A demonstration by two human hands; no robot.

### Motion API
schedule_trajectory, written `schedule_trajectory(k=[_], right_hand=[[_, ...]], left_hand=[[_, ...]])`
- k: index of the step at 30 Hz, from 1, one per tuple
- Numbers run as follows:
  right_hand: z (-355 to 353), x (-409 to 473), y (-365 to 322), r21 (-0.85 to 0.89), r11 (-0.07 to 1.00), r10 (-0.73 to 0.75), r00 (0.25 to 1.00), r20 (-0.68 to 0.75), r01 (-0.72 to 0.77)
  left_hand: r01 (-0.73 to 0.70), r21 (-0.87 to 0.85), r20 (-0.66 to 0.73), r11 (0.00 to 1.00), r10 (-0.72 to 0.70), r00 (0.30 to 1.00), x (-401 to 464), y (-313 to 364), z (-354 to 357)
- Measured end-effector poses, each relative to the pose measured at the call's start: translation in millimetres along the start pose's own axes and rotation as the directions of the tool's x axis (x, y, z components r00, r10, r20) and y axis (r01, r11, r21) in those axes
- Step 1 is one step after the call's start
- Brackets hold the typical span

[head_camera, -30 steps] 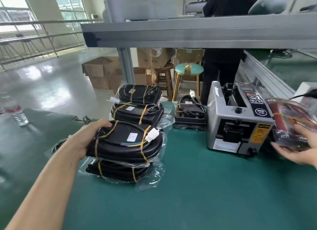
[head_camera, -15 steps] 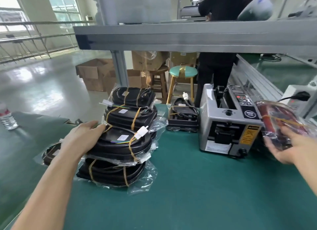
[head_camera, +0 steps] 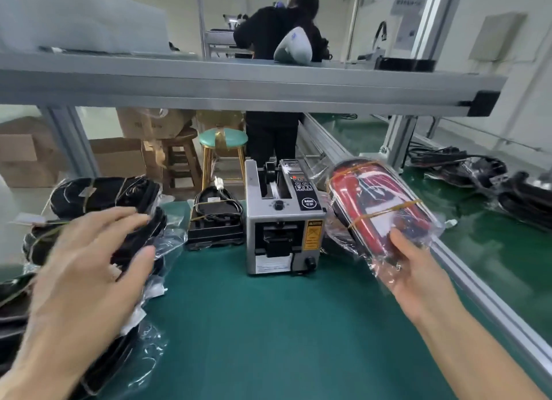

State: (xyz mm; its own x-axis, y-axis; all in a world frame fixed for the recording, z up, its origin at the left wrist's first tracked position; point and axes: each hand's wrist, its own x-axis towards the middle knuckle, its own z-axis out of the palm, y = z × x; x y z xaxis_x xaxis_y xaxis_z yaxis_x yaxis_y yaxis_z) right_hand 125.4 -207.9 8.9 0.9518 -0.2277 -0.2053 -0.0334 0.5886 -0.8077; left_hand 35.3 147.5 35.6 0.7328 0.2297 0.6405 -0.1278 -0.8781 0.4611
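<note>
My right hand (head_camera: 418, 275) holds a red and black part (head_camera: 379, 205) wrapped in clear plastic and banded with yellow rubber bands, lifted just right of the tape dispenser. My left hand (head_camera: 86, 268), blurred, hovers with spread fingers over the stack of bagged black parts (head_camera: 125, 238) at the left of the green mat (head_camera: 268, 325). It grips nothing. Another bagged black part (head_camera: 101, 193) lies behind that stack.
A grey automatic tape dispenser (head_camera: 280, 220) stands mid-table, with a black part (head_camera: 215, 217) to its left. More black bagged parts (head_camera: 490, 175) lie on the right conveyor. An aluminium rail (head_camera: 466, 271) borders the mat. A person (head_camera: 277, 41) stands beyond the shelf beam (head_camera: 239, 86).
My left hand has let go of the top black part and lifted off the stack. My right hand has brought the red part up and inward. The view swung to the right.
</note>
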Motion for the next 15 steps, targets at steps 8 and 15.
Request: schedule_trajectory(k=[8,15], right_hand=[[-14.8,-48.9,-37.9,-0.423,0.817,-0.205,0.883,0.422,0.392],[37.3,-54.3,-37.3,-0.601,0.503,0.211,0.586,0.782,0.621]], left_hand=[[-0.084,-0.46,0.213,0.884,0.202,0.956,-6.5,110.6,43.2],[0.427,-0.666,0.683,0.611,0.27,0.679,-0.8,100.0,57.1]])
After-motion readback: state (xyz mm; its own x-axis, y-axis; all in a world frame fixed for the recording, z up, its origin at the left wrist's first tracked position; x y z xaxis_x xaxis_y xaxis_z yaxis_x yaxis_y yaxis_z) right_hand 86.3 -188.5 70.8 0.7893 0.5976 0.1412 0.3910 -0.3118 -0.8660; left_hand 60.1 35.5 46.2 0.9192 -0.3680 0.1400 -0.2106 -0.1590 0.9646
